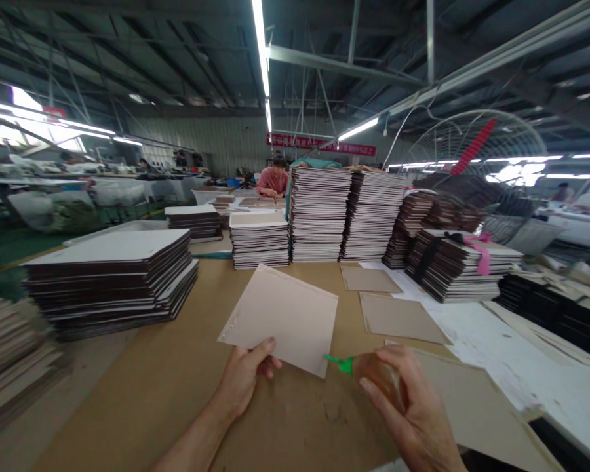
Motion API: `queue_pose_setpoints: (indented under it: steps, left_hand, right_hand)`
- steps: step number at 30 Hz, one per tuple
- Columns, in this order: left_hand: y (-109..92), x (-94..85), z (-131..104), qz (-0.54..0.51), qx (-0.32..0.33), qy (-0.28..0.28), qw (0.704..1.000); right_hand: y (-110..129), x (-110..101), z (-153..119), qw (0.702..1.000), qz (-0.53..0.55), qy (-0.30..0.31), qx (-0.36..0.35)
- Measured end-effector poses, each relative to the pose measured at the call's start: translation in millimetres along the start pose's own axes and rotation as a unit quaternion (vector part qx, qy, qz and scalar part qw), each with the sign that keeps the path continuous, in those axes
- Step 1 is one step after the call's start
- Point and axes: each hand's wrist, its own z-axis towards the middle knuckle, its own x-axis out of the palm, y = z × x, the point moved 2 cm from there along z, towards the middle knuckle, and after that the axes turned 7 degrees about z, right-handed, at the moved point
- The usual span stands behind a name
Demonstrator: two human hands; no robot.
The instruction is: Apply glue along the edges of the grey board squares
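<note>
A flat beige board (288, 318) is held up at a tilt over the brown table top, its near edge pinched in my left hand (250, 370). The thumb lies on top and the fingers curl beneath. Shiny wet-looking streaks show near its left corner and along its far edge. My right hand (408, 400) is wrapped round a squeeze glue bottle (381, 377) with amber contents and a green nozzle (341, 364). The nozzle tip is at the board's right edge, near the closest corner; whether it touches cannot be made out.
Similar boards (403, 318) lie on the right. Tall stacks of boards (319, 216) stand at the back, with another stack (113, 275) at left and a tied bundle (462, 265) at right. A large fan (476, 141) rises behind; a person (273, 180) sits farther off.
</note>
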Motion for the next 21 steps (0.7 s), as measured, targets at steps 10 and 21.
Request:
queue_pose_setpoints:
  steps: [10,21]
  left_hand:
    - [-1,-0.4,3,-0.008,0.011,-0.009,1.000]
    - [0,-2.4,5,-0.034,-0.009,-0.036,0.999]
  right_hand:
    - [7,-1,-3,0.999,0.014,0.044,-0.001]
    - [8,1,-11,0.999,0.029,0.040,0.001]
